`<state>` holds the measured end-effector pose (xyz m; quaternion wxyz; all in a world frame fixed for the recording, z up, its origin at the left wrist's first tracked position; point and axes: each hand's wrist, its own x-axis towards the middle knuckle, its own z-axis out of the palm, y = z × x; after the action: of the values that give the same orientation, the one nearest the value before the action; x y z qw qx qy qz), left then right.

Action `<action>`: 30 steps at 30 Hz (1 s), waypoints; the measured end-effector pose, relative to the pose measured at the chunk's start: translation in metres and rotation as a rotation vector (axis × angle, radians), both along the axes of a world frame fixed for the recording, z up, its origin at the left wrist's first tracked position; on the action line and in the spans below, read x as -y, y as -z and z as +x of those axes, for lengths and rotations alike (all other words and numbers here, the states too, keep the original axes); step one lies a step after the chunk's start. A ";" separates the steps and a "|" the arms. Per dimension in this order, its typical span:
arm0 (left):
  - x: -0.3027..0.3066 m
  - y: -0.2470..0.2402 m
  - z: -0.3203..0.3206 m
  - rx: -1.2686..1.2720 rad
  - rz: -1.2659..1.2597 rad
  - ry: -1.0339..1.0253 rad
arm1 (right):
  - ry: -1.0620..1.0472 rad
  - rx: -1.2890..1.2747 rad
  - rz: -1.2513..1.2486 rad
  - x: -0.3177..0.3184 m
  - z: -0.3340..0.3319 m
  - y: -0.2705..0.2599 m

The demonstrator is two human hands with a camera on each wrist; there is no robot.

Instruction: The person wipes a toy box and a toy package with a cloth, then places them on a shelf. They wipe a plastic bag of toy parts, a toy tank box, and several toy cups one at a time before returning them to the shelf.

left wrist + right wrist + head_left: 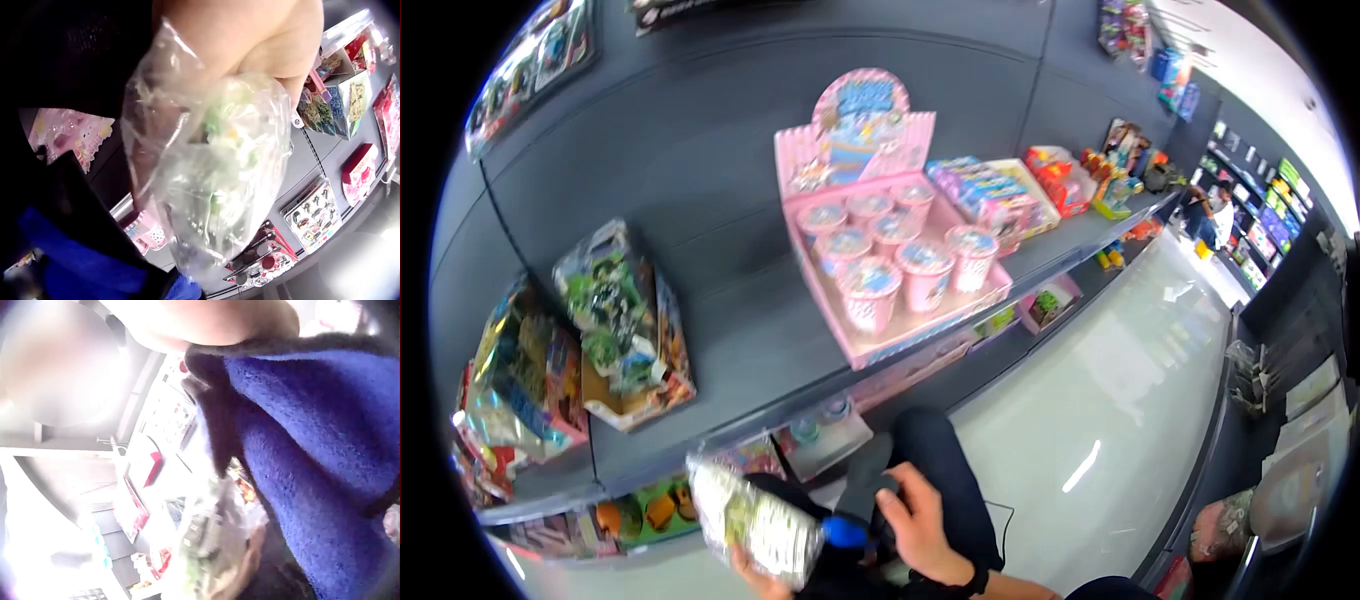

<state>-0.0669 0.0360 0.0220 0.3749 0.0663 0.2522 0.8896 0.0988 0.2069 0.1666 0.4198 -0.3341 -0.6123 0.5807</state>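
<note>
My left hand [760, 578] grips a clear, crinkled plastic bag [755, 520] low in the head view. Green and whitish contents show blurred through the plastic bag [219, 162] in the left wrist view. Just to the right, my right hand [922, 525] pinches a dark grey cloth [866, 480] between thumb and fingers. Its other face is fuzzy and blue, filling much of the right wrist view as folded cloth [294, 462]. The cloth's blue part lies close beside the bag's right end.
A grey shelf [730, 385] runs across in front, bearing a pink display box [840, 345] of several lidded cups. Bagged toys [615, 310] in an open carton stand at left, smaller boxes [990, 195] at right. A lower shelf holds more goods; a shiny aisle floor [1090, 400] lies right.
</note>
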 end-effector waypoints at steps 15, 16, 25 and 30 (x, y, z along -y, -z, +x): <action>0.007 0.008 0.017 0.205 0.023 -0.002 | -0.668 0.324 0.782 0.059 -0.072 0.000; 0.010 0.012 0.018 0.217 0.024 -0.008 | -0.790 0.350 0.701 0.063 -0.081 0.021; 0.004 0.004 0.007 0.118 -0.169 -0.022 | -0.525 0.406 0.913 0.040 -0.104 0.033; 0.006 0.011 0.008 -0.010 -0.328 -0.034 | -0.248 0.123 0.606 -0.002 -0.098 0.046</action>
<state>-0.0593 0.0302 0.0106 0.3641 0.0044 0.3968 0.8426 0.0004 0.2088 0.1201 0.3886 -0.1515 -0.8173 0.3976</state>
